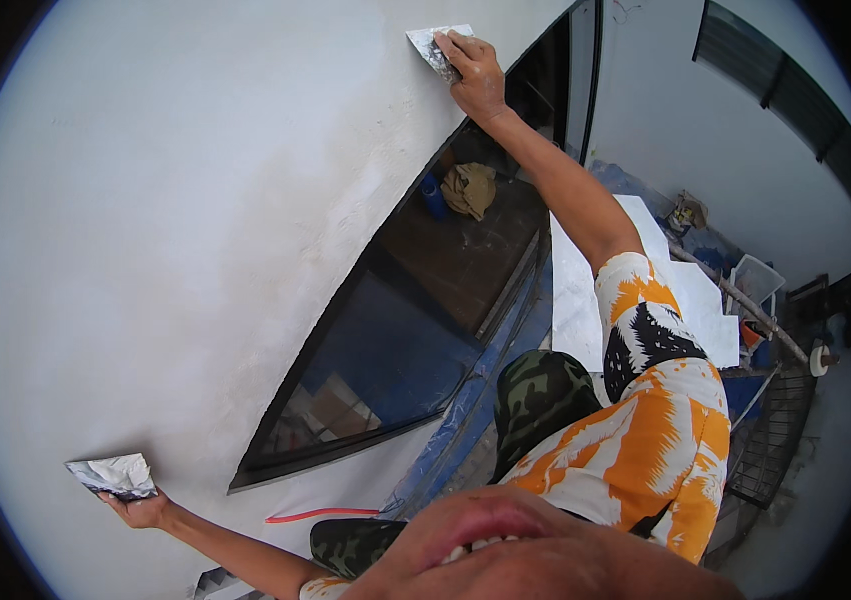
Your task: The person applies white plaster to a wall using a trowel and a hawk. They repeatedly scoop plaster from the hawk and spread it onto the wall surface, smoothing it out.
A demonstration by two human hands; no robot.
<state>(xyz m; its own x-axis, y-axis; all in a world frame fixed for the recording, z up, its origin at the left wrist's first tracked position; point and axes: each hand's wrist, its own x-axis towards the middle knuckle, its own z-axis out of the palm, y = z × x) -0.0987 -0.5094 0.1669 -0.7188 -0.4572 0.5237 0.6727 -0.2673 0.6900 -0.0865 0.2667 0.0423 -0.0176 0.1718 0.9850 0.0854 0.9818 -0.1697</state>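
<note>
Grasped, head view: one scraper (427, 46) in my right hand (478, 78), fingers laid on it, probably to steady it against the white wall (145, 250); its edge projects left of them. Second scraper (95, 476), bearing white paste (129, 468), in my left hand (145, 510), above the fingers, seemingly face-up so nothing drops.

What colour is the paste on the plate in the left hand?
The paste is white; it shows best in the head view.

- Blue sheeting (623, 180) down on my right, looks like a crumpled bag (687, 212) is lying on it
- Brownish-dark surface (455, 250) in front of me: tan sack (468, 190), blue thing (433, 196) right beside it
</note>
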